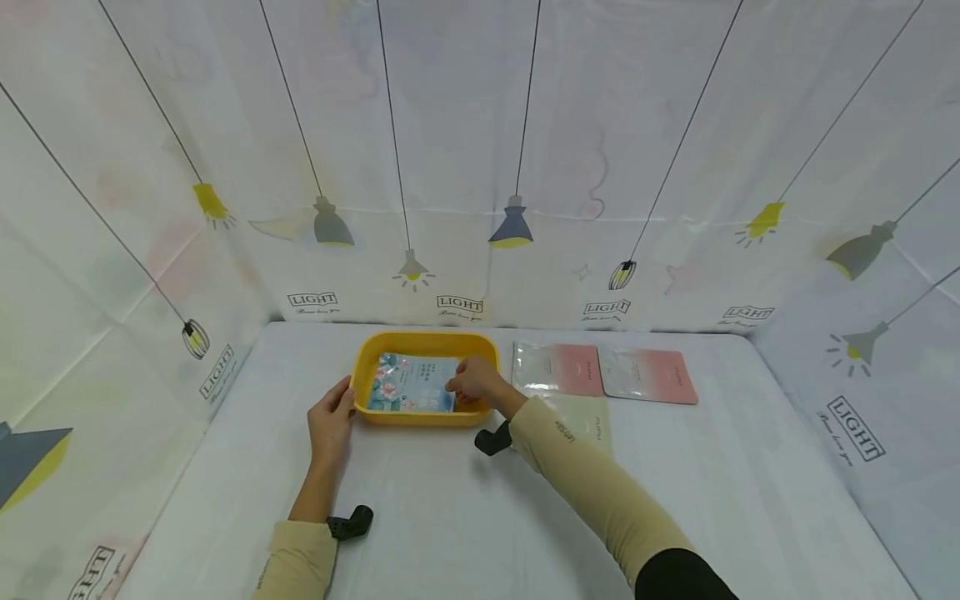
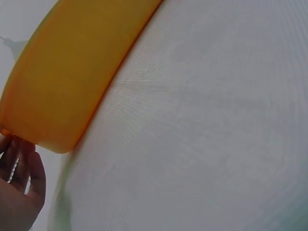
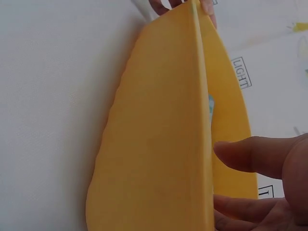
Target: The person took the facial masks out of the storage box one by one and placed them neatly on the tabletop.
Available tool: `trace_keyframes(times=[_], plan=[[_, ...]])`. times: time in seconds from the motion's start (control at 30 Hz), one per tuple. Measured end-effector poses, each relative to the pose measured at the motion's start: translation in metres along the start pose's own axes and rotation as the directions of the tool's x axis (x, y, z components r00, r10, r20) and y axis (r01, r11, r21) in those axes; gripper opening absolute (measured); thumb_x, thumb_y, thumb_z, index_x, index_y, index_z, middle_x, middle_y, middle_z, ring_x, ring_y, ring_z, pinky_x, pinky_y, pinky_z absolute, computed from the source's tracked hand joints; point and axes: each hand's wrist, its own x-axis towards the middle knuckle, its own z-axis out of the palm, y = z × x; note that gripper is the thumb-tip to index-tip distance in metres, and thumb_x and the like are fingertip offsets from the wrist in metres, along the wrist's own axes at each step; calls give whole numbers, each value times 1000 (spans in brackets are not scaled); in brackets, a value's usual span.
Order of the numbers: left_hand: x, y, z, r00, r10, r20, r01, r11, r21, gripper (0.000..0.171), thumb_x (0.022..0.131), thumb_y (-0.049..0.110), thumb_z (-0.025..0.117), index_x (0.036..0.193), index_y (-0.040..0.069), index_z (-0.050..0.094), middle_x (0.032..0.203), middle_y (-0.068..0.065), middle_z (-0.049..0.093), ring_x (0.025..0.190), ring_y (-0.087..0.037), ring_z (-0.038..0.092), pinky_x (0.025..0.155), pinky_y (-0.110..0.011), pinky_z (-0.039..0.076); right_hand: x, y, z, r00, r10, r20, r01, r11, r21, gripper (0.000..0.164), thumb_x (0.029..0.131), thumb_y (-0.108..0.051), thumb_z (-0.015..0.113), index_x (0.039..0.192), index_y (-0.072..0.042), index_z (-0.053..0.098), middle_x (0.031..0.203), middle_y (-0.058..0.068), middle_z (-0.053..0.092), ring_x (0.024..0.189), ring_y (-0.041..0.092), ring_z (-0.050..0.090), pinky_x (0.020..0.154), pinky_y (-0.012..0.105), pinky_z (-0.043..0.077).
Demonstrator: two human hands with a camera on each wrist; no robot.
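Observation:
A shallow yellow plastic basket (image 1: 420, 420) stands on the white table. A flat blue face mask packet (image 1: 411, 383) with pink flowers lies inside it. My left hand (image 1: 330, 423) grips the basket's left end, thumb inside the rim and fingers outside. My right hand (image 1: 478, 382) reaches over the near right side into the basket, its thumb and fingers pinching the packet's right edge. In the right wrist view the thumb (image 3: 250, 155) shows above the fingers, while the basket wall hides their tips and most of the packet.
Right of the basket lie two pink-and-silver packets (image 1: 581, 367) (image 1: 671, 377) side by side. A pale yellow packet (image 1: 592, 417) lies nearer, partly under the right sleeve (image 1: 592, 467). A white cloth wall (image 1: 450, 150) with printed lamps closes off the table's back and sides.

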Motion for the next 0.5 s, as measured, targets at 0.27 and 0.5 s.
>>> trace_keyframes(times=[0.27, 0.5], plan=[[0, 1, -1, 1000, -12, -4, 12, 1000, -6, 44, 102, 33, 49, 143, 15, 50, 145, -3, 52, 122, -16, 52, 77, -2, 46, 2, -3, 8, 998, 1, -65, -1, 1000, -2, 46, 86, -11, 72, 126, 4, 55, 101, 15, 64, 82, 27, 67, 78, 33, 59], [-2, 1, 0, 1000, 15, -3, -15, 1000, 8, 43, 103, 29, 49, 143, 13, 50, 146, -5, 52, 124, -17, 51, 76, -1, 46, -1, -7, 12, 991, 66, -117, -47, 986, 161, 26, 86, -9, 70, 109, 4, 66, 93, 13, 67, 79, 27, 66, 74, 32, 58]])
